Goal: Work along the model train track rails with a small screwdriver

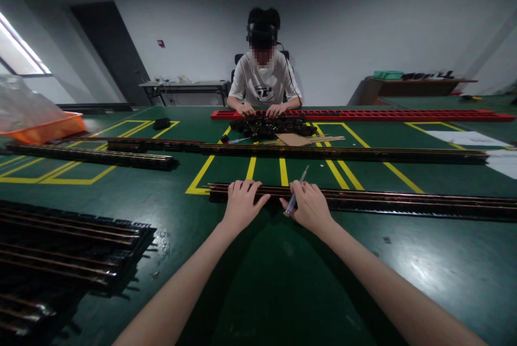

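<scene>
My left hand rests with its fingers laid over the left end of a long dark rail with copper strips that lies across the green table. My right hand is closed round a thin clear syringe-like tool, its tip pointing away over the same rail. Both hands sit side by side at the rail's left end.
A stack of similar rails lies at my near left, and more long rails cross the table's middle. A person in a white shirt works opposite over small black parts by a red rail. An orange bin stands far left.
</scene>
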{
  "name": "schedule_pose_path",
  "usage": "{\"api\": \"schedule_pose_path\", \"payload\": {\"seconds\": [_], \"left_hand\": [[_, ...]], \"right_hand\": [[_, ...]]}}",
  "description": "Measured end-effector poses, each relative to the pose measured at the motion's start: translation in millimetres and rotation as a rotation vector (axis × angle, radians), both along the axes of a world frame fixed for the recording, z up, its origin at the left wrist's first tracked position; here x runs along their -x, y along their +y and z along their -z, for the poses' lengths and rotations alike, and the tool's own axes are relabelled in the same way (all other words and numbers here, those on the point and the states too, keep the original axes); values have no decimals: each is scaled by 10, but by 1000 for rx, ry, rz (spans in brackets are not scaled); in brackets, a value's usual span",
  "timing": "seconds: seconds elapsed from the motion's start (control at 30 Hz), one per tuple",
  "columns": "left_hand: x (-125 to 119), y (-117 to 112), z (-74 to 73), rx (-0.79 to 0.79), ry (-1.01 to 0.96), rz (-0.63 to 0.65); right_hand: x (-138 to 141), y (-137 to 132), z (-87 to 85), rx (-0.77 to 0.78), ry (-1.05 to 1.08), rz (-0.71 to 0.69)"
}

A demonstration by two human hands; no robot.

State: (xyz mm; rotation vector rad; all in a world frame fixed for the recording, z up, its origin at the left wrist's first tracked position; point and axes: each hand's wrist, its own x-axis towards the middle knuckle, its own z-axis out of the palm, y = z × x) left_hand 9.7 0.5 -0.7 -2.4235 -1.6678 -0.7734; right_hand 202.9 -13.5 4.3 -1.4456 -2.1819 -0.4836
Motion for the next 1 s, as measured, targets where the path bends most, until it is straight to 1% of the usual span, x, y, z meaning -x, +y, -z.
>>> {"api": "schedule_pose_path", "payload": {"seconds": [0.1, 0.17, 0.23, 0.3, 0.37, 0.43, 0.47, 0.5, 0.53, 0.6, 0.67, 0.73, 0.9, 1.0], "left_hand": [[6, -17, -33, 28, -60, 8], [26, -22, -61, 19, -138, -22], [88, -3, -83, -14, -240, -104], [212, 48, -89, -49, -357, -225], [397, 127, -76, -60, -487, -345], [613, 213, -46, -39, -626, -405], [716, 250, -28, 20, -718, -401], [808, 279, -10, 111, -815, -361], [884, 300, 6, 151, -838, -333], [980, 317, 31, 226, -858, -232], [1013, 314, 50, 258, -832, -167], [1013, 311, 67, 270, -804, -143], [1010, 346, 113, 263, -779, -134], [1016, 358, 126, 284, -769, -141]], "right_hand": [[-10, 6, 11, 2, 14, 1], [-17, 18, 28, 4, 27, 8], [-29, 32, 45, -6, 31, 14], [-46, 42, 55, -19, 36, 14], [-70, 44, 54, -15, 60, -6], [-96, 38, 48, -3, 109, -59], [-109, 32, 46, -4, 142, -93], [-120, 27, 44, -12, 179, -125], [-129, 21, 44, -23, 217, -150], [-143, 14, 48, -37, 279, -180], [-152, 10, 51, -30, 313, -189], [-158, 7, 47, -11, 323, -186], [-144, -31, -3, 11, 348, -183], [-85, -71, -23, 32, 428, -197]]}}
